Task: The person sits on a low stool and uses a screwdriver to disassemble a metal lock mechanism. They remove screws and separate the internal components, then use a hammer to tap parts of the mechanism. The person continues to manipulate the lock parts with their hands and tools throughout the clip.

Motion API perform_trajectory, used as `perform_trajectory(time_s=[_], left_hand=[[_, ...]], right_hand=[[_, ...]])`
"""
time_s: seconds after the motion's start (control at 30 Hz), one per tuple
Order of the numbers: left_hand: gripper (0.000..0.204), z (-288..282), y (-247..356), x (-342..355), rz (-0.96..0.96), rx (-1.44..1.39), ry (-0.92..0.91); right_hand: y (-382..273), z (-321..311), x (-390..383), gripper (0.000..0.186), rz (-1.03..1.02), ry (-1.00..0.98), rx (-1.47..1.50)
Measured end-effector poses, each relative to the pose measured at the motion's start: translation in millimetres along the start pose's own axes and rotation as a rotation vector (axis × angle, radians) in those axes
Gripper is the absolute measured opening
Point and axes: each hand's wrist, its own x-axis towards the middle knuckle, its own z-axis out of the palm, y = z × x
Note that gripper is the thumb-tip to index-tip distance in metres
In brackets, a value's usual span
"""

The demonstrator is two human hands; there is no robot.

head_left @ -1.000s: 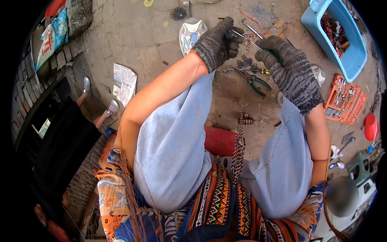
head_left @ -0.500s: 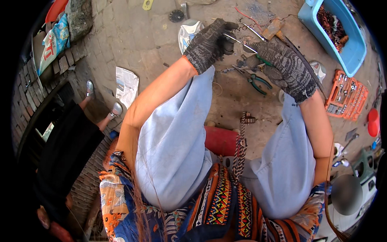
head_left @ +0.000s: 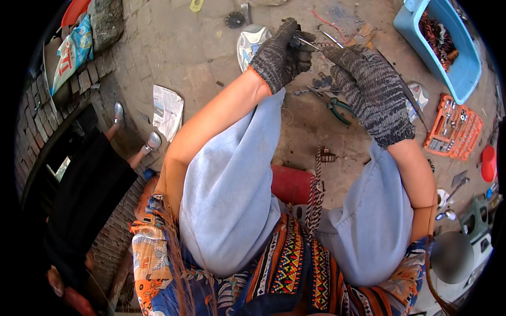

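Note:
Both my hands wear dark grey knitted gloves. My right hand (head_left: 371,92) is closed around a screwdriver; its thin metal shaft (head_left: 310,44) points left toward my other hand, and its handle is hidden under the glove. My left hand (head_left: 284,57) is closed, thumb up, around something small and dark at the shaft's tip that I cannot make out. A coiled dark wire runs between the hands, partly hidden. Below them on the ground lie pliers with teal handles (head_left: 340,111), and just beyond, a hammer (head_left: 363,34) is partly covered by my right hand.
A blue tub (head_left: 440,58) of scrap copper wire stands at the far right, an orange socket set (head_left: 453,128) nearer. A red wire (head_left: 329,23) and a black disc (head_left: 234,20) lie ahead. Newspaper (head_left: 167,111) lies left, where another person (head_left: 89,195) stands.
My right hand has turned and shifted slightly, so its back now faces up and covers the screwdriver's green handle. My left hand has tilted a little, thumb higher.

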Motion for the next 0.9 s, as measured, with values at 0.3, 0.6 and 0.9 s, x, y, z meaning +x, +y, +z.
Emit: perform_trajectory(time_s=[0.3, 0.6, 0.9], left_hand=[[0.043, 14.5, 5.3, -11.1, 0.072, 0.129, 0.153], [0.042, 6.1, 1.8, -6.6, 0.038, 0.12, 0.153], [0.033, -5.7, -6.9, 2.2, 0.044, 0.009, 0.235]], right_hand=[[-13.3, -13.4, 1.5, 0.033, -0.03, -0.041, -0.125], [-11.5, -0.7, 3.2, 0.031, -0.011, -0.078, -0.108], [3.4, 28.6, 8.9, 0.029, 0.149, -0.041, 0.292]])
